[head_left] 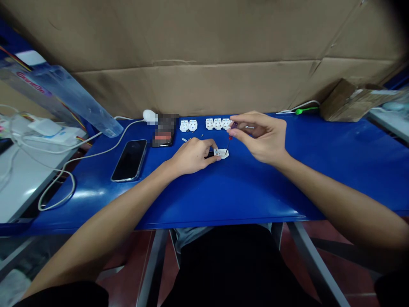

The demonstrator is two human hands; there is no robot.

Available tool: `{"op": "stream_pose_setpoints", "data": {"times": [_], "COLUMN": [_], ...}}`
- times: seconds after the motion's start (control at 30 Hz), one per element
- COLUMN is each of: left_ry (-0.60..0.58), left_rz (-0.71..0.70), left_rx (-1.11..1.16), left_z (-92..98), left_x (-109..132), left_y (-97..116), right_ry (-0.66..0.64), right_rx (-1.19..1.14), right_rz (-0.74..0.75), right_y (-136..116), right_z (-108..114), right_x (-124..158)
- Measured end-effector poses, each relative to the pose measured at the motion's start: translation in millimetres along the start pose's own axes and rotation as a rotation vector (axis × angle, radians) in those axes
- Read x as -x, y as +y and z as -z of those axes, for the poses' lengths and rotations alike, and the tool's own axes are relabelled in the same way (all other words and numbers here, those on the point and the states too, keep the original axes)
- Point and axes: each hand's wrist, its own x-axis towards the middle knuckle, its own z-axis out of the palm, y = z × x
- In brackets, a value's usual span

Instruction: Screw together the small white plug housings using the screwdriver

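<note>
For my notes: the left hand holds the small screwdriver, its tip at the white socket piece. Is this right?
No: the right hand holds the small screwdriver, not the left hand; the head view shows it. The tip is at the white socket piece, as you say.

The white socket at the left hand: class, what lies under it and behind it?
The white socket rests on the blue table, with a row of three white sockets behind it. Its underside is hidden, and the left hand's fingers cover its left end.
</note>
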Motion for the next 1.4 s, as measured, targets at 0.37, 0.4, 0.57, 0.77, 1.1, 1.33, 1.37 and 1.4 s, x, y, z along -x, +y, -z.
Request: {"op": "stream_pose_setpoints", "data": {"times": [0.37, 0.4, 0.57, 0.77, 1.1, 1.33, 1.37, 1.4], "left_ry": [-0.001, 0.002, -0.002, 0.015, 0.025, 0.021, 0.017, 0.016], "left_rz": [-0.002, -0.007, -0.027, -0.032, -0.035, -0.046, -0.044, -0.04], "left_rx": [-0.007, -0.014, -0.03, -0.057, -0.084, -0.078, -0.08, -0.083], "left_z": [-0.2, -0.4, -1.0, -2.5, -4.4, -5.4, -5.4, -5.4], "left_x": [0.3, 0.3, 0.0, 0.7, 0.4, 0.5, 0.4, 0.3], "left_y": [-0.5, -0.5, -0.1, -1.9, -2.9, -4.3, -4.4, -4.3], "right_ry": [-0.04, -0.033, -0.087, -0.055, -0.148, -0.075, -0.09, -0.106], "right_rx": [0.009, 0.001, -0.027, 0.033, -0.011, -0.001, -0.017, -0.031], "right_rz": [0.018, 0.016, -0.002, 0.057, 0.04, 0.051, 0.031, 0.02], "right_y": [-2.0, -1.2, 0.9, 0.8, -0.5, 1.8, 1.3, 0.6], "right_z": [1.0, 0.5, 1.1, 2.6, 3.3, 1.6, 1.5, 1.6], "right_x": [0.4, 0.8, 1.8, -0.1, 1.3, 3.3, 3.4, 3.3]}}
